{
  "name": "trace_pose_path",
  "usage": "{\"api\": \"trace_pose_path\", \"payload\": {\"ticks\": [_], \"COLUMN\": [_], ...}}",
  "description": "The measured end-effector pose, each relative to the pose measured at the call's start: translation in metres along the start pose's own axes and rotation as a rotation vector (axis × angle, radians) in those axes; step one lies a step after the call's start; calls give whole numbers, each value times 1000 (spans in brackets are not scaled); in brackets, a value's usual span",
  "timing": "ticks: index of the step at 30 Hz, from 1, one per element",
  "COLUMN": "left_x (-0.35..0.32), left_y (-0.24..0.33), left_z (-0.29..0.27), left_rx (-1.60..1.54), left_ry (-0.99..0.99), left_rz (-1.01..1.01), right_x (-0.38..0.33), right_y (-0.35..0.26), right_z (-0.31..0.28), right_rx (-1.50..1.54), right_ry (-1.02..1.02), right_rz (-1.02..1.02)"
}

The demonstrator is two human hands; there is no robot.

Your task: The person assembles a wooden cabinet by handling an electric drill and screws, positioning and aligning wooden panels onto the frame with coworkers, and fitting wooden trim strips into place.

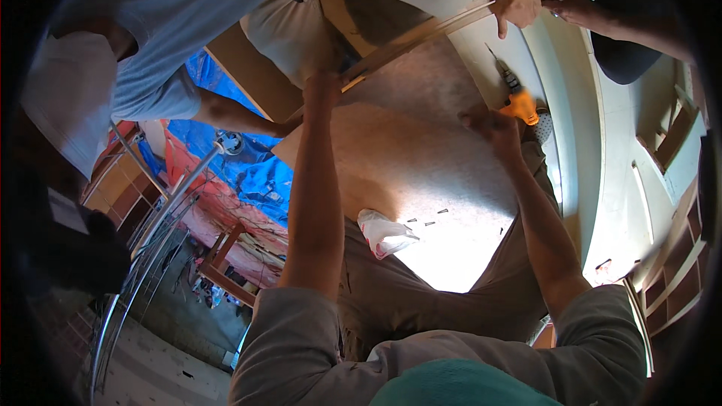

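Observation:
My left hand [323, 92] is closed on the near end of a long, narrow wooden board [421, 36], which stretches away to the upper right. Out over the brown panel [421, 131], my right hand [495, 126] has its fingers drawn together; whatever they hold is too small or hidden to make out. Just beyond it lies an orange cordless drill [520, 104] with a black chuck and a long bit. Another person's hand [517, 9] rests on the board's far end, and a second person's hand [570, 9] reaches in beside it.
Between my legs, a white plastic bag [382, 234] and several dark screws [430, 223] lie on the panel. A curved white edge [575, 105] runs along the right. At the left are a metal railing [177, 199] and blue tarpaulin [259, 177]. A person in grey-blue [192, 15] leans in.

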State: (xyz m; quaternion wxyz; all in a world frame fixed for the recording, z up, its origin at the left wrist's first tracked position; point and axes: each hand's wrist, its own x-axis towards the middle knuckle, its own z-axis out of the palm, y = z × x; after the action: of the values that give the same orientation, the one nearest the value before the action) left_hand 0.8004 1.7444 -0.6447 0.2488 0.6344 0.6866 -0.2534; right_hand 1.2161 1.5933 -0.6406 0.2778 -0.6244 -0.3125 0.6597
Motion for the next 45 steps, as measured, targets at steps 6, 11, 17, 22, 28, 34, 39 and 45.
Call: {"api": "trace_pose_path", "payload": {"ticks": [6, 11, 17, 22, 28, 34, 39, 45], "left_x": [3, -12, -15, -11, 2, -1, -16, -16], "left_y": [-5, 4, 12, -5, -18, -3, 4, 15], "left_z": [3, -11, -17, 2, 23, 9, -8, -11], "left_rx": [70, 4, -21, -154, 54, -22, 154, 93], "left_ry": [37, 5, 49, -39, 87, 57, 87, -28], "left_rz": [161, 88, 182, -39, 83, 70, 219, 4], "right_x": [-5, -5, -4, -4, -4, -3, -4, -2], "right_y": [-3, -6, -3, -5, -19, -21, -31, -42], "right_z": [-2, -1, -4, -1, 1, -3, -1, 1], "right_rx": [-82, -125, -136, -179, -61, -90, -192, -128], "right_ry": [-35, 3, -6, -22, -56, -41, -47, -62], "right_rz": [-65, 25, 39, 50, -149, 26, -52, 8]}}
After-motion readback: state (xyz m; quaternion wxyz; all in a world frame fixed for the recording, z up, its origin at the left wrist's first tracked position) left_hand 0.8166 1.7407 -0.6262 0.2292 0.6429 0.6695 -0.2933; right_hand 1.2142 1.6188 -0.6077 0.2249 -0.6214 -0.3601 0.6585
